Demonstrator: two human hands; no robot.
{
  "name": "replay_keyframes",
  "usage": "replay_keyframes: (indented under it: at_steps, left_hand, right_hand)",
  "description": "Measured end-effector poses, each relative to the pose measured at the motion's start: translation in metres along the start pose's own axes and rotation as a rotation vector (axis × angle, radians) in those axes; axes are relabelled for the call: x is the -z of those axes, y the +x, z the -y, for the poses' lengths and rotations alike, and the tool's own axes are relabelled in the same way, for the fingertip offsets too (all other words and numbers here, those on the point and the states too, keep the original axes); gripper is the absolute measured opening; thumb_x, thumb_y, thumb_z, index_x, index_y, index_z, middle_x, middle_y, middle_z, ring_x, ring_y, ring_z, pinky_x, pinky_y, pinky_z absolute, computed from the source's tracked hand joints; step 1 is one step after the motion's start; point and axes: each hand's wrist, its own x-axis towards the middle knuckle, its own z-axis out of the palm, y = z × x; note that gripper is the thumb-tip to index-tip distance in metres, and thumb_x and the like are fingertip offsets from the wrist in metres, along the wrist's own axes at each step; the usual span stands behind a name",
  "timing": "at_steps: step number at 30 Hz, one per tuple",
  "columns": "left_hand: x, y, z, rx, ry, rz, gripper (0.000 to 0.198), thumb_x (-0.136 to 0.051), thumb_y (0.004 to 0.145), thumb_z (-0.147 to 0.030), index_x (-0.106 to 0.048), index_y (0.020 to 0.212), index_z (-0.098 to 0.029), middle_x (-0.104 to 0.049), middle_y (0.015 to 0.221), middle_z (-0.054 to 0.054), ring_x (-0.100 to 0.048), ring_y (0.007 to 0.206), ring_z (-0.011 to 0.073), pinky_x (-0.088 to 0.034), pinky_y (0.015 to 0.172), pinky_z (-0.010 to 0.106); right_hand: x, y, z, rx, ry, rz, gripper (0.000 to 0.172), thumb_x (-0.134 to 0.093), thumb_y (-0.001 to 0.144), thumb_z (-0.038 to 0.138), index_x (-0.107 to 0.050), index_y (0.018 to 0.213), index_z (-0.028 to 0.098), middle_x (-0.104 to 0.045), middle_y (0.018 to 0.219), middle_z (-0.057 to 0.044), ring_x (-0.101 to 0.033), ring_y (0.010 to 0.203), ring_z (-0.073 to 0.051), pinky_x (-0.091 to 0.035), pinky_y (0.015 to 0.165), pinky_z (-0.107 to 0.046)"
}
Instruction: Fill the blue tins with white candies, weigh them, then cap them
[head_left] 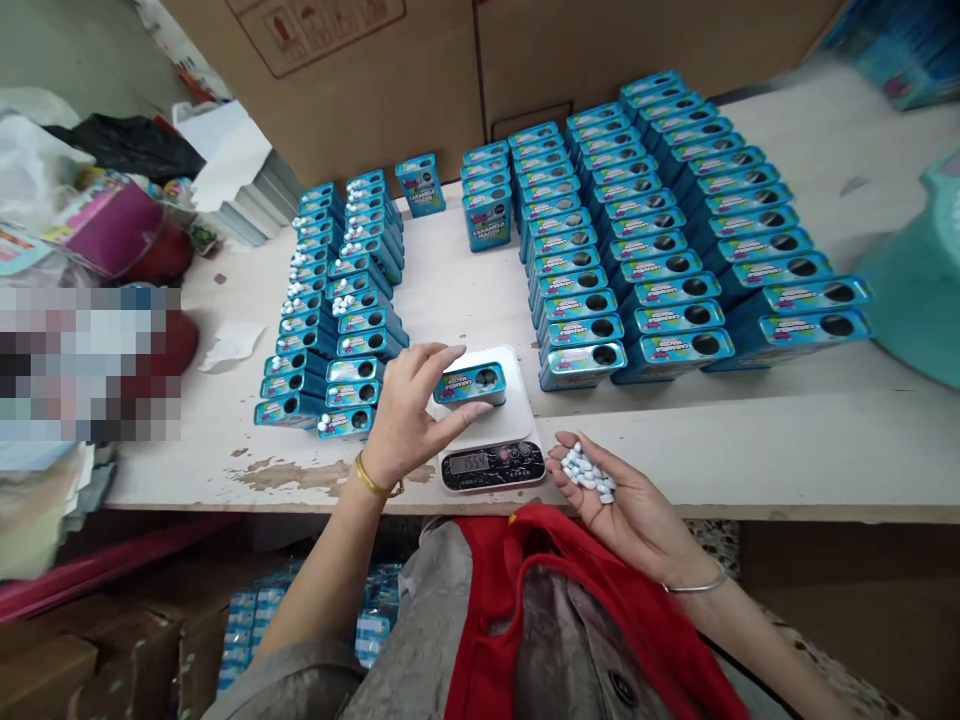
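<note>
A blue tin [470, 383] printed "Caramelo Macizo" stands on a small white kitchen scale [517, 420], its round top opening facing up with pale pieces inside. My left hand [416, 405] is around the left part of this tin, thumb on the near side and fingers on the far side, spread apart; whether they touch it is hard to tell. The scale's display seems to read 155.4. Palm up and cupped, my right hand [626, 500] holds a small heap of white candies [589, 472] to the right of the scale.
Rows of blue tins [645, 230] stand on the right of the table [450, 280]. More tins [304, 300] on the left have white candies on their tops. A cardboard box [390, 100] stands behind; a turquoise tub [919, 280] is at right.
</note>
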Motion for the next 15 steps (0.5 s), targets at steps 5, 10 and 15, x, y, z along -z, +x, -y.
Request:
replay_keyframes:
  at_steps: [5,10,15]
  left_hand:
    - [-0.007,-0.006,0.003,0.074,0.016,0.133,0.063,-0.067,0.075,-0.047,-0.044,0.127,-0.020,-0.055,0.116,0.011,-0.051,0.109,0.0242,-0.041,0.092,0.039]
    - [-0.004,0.022,0.024,0.061,0.026,0.142,0.029,-0.059,0.083,-0.031,-0.050,0.109,-0.019,-0.059,0.094,0.005,-0.057,0.087,0.0183,-0.046,0.075,0.029]
    - [-0.009,0.120,0.074,0.118,0.224,0.099,0.028,-0.061,0.079,-0.029,-0.052,0.103,-0.017,-0.058,0.098,0.006,-0.056,0.089,0.0203,-0.045,0.077,0.030]
  right_hand:
    - [-0.005,0.003,-0.002,-0.015,0.004,0.022,0.017,-0.062,0.079,0.013,-0.068,0.094,0.010,-0.071,0.082,-0.008,-0.069,0.075,-0.014,-0.058,0.075,-0.023]
    - [-0.012,0.006,-0.006,-0.018,0.012,0.031,0.014,-0.068,0.074,0.013,-0.070,0.088,0.009,-0.072,0.083,-0.008,-0.069,0.076,-0.014,-0.058,0.075,-0.025]
    - [-0.015,0.013,-0.005,-0.031,0.054,0.067,0.019,-0.078,0.065,0.016,-0.072,0.082,0.010,-0.074,0.079,-0.007,-0.070,0.075,-0.015,-0.058,0.075,-0.025]
